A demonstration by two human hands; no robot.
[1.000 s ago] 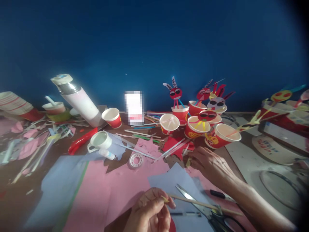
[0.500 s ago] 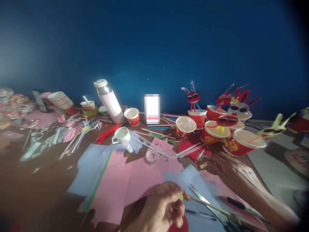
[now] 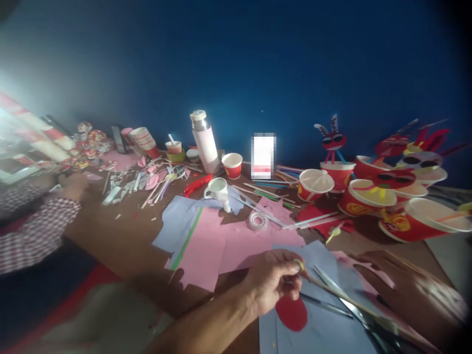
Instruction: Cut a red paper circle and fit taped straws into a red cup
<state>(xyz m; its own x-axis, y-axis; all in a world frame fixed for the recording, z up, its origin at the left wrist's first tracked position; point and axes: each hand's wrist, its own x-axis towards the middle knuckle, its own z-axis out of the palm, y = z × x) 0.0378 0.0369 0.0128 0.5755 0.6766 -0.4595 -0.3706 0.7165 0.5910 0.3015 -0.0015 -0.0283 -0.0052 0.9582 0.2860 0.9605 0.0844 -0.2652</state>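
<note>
My left hand (image 3: 276, 280) is closed in a pinch on a small yellow piece (image 3: 299, 264) at the end of a thin stick (image 3: 332, 290). Below its fingers a red paper oval (image 3: 292, 313) lies on blue-grey paper (image 3: 283, 339). Scissors (image 3: 342, 295) and a pen (image 3: 326, 305) rest beside the stick. My right hand (image 3: 391, 275), partly blurred, is low over pink and blue-grey paper at the right, fingers spread, with nothing visible in it. A small pale yellow piece (image 3: 334, 234) lies near the red paper (image 3: 313, 219).
Red paper cups (image 3: 359, 209) with paper figures stand at the right. A tape roll (image 3: 257, 221), mug (image 3: 217, 189), white flask (image 3: 206, 147) and straws are in the middle. Paper scraps (image 3: 147, 182) lie left. At far left is a person's checked sleeve (image 3: 40, 236).
The view has swung left, bringing a person's sleeve into sight. My right hand has left the small yellow piece by the red paper and moved nearer. My left hand keeps its pinch.
</note>
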